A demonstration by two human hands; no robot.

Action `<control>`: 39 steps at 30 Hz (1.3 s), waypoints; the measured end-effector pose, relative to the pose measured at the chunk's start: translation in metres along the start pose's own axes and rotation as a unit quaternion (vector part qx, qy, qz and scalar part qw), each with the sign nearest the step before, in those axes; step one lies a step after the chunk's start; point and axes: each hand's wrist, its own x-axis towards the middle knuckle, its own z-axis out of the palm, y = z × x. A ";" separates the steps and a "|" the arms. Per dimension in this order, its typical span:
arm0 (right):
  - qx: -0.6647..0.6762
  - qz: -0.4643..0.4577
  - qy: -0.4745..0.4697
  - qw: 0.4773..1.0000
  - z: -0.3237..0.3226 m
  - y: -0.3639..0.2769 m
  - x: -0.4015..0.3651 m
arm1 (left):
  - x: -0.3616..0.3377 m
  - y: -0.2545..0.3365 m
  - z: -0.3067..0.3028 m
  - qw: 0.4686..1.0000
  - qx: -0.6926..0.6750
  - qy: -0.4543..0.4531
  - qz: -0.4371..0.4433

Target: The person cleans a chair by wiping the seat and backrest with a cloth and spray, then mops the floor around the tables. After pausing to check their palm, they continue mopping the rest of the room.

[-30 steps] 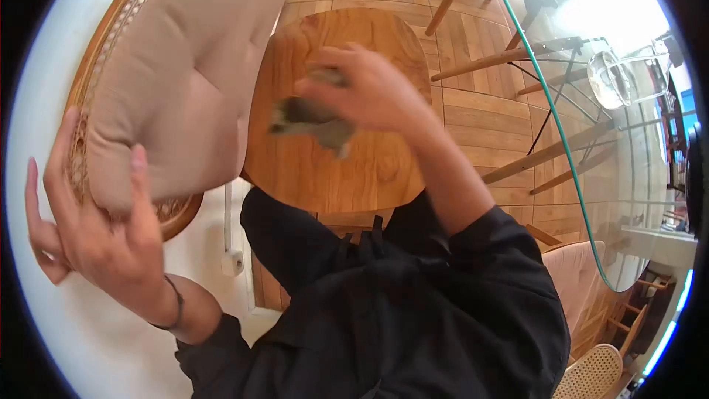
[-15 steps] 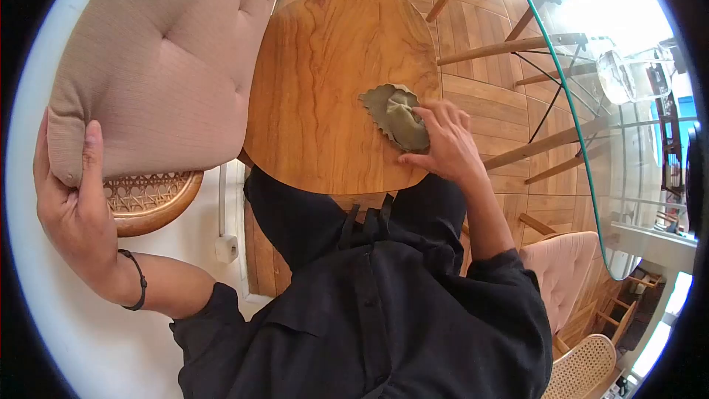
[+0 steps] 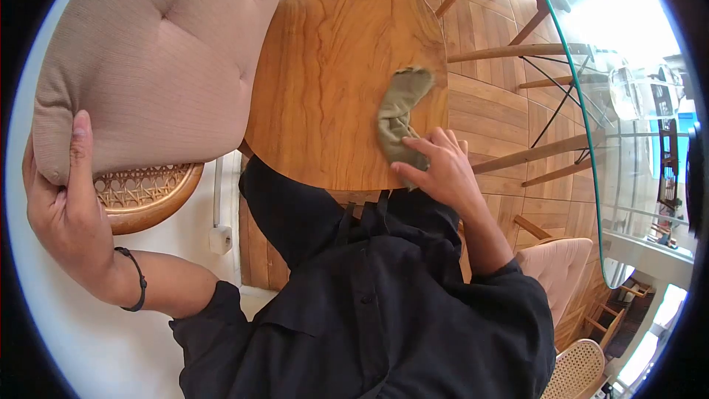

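My left hand [image 3: 72, 210] grips the lower corner of a beige tufted seat cushion [image 3: 159, 77], thumb on its face and fingers behind it. The cushion is tilted up at the left, its edge beside a wooden seat [image 3: 343, 44] with a rounded outline and visible grain. On that seat's right part lies an olive-green cloth [image 3: 402, 107], bunched and twisted lengthwise. My right hand [image 3: 441, 168] presses on the near end of the cloth, with fingers and thumb closed around it, close to the seat's front right edge.
Below the cushion shows a round rattan-woven piece [image 3: 151, 196] with a wooden rim. At right stands a glass-topped table [image 3: 591, 148] with wooden legs. Another beige cushion [image 3: 557, 266] and a cane chair back [image 3: 576, 369] are at lower right. A wall socket [image 3: 220, 239] is beside my left arm.
My right hand has moved slightly towards me, to the seat's front right edge. The cloth has gone from a spread bunch to a longer twisted strip. My left hand still holds the cushion.
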 end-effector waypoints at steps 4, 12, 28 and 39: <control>-0.006 -0.027 0.215 0.976 0.000 0.000 0.024 | -0.002 0.001 -0.001 1.000 -0.012 0.003 -0.024; -0.037 -0.077 0.111 0.990 0.078 -0.016 0.032 | -0.004 -0.005 0.000 1.000 -0.008 0.011 -0.011; -0.121 -0.064 0.175 0.975 0.048 0.101 0.181 | -0.006 -0.003 0.001 1.000 0.026 0.007 -0.009; -0.101 -0.289 0.078 0.949 0.071 -0.006 0.084 | -0.007 -0.005 0.002 1.000 -0.011 0.011 -0.003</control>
